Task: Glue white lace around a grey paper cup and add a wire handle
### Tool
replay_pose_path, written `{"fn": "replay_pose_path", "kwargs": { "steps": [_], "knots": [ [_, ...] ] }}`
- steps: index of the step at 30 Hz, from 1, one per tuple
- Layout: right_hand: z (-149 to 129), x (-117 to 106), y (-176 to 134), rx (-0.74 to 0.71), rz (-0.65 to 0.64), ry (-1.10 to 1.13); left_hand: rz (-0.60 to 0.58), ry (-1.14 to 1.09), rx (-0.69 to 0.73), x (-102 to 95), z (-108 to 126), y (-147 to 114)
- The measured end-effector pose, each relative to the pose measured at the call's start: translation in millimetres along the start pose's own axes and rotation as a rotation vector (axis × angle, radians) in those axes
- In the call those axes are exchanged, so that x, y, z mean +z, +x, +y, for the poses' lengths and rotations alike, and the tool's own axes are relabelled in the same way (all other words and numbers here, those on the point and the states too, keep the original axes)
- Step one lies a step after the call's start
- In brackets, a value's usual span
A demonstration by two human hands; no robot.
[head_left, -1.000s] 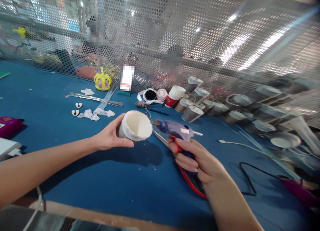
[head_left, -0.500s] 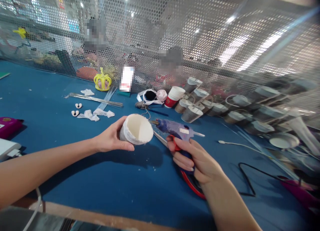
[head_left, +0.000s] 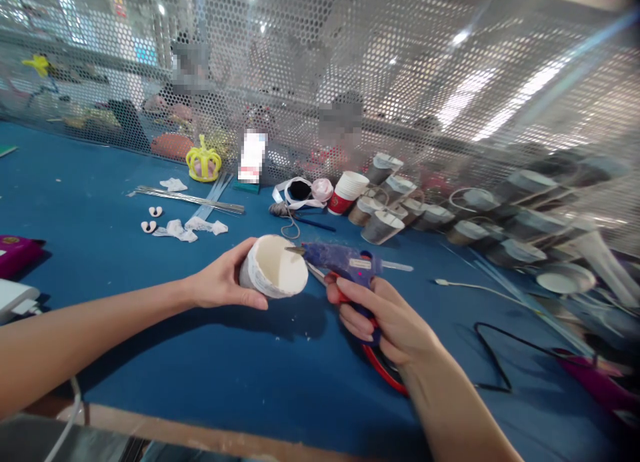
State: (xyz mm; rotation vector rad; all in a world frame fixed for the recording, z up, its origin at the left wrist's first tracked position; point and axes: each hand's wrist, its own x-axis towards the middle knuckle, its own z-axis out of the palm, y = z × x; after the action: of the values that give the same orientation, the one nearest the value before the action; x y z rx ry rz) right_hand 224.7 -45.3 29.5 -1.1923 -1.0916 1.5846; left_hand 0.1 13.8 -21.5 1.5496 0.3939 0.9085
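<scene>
My left hand is closed round a white paper cup with a lacy-looking wrap, its mouth tilted toward me and to the right. In my right hand is a blue hot glue gun, gripped by its handle with fingers at the red trigger. The gun's metal nozzle overlaps the cup's right rim; whether it touches cannot be made out. A clear glue stick pokes from the gun's back. Under the right hand lie red-handled scissors, partly hidden.
Behind the hands lie lace scraps, thin metal rods, grey yarn and a yellow crown. Stacked cups and several wrapped cups stand at right back. A white cable crosses the right side. A perforated screen borders the table.
My right hand has raised the glue gun slightly and moved it left, bringing its nozzle over the cup's rim. The cup, still in my left hand, has tipped and sunk slightly.
</scene>
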Motion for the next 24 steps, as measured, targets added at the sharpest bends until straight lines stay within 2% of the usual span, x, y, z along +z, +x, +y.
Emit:
{"fn": "replay_pose_path", "kwargs": {
  "steps": [6, 12, 19, 24],
  "knots": [
    [-0.8, -0.2, 0.7, -0.029, 0.060, 0.059, 0.000, 0.001, -0.002, 0.9, 2.0, -0.5],
    [-0.9, -0.1, -0.3, 0.007, -0.004, 0.049, -0.019, -0.016, -0.005, 1.4, 1.2, -0.8],
    [0.5, -1.5, 5.2, -0.013, 0.042, 0.143, -0.007, -0.009, -0.009, 2.4, 2.6, -0.6],
    [4.4, 3.5, 6.6, 0.038, 0.005, 0.188, -0.003, 0.003, 0.002, 2.1, 1.8, -0.7]
  ]
}}
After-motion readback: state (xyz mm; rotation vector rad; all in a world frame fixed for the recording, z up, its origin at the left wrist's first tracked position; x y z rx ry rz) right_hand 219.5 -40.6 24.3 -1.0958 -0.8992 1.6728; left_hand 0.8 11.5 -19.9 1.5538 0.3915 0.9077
